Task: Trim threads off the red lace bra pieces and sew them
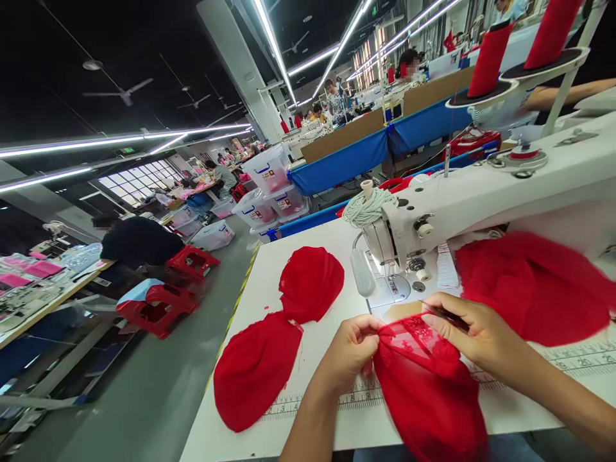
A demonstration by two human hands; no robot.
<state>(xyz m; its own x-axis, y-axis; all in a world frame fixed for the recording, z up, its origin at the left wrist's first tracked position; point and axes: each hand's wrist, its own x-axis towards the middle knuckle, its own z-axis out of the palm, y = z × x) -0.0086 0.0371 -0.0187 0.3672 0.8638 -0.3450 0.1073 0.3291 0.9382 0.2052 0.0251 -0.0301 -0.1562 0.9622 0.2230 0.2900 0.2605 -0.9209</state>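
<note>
Workshop floor with red stools [156,305] well left of the left hand; white table [262,282] under both hands; two red cup-shaped pieces [310,282] lie on it, left of the left hand; left hand [353,350] pinched nearly closed on the edge of a red sheer fabric piece [428,398] — draped down between the hands; sewing machine [409,218] just beyond them; right hand [474,327] curled round a slim dark tool [447,315], fingers at the fabric's upper edge; red fabric pile [534,289] beyond it — to the right.

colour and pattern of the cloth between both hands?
Red cloth, lacy pattern near its upper edge; best seen in head view.
</note>
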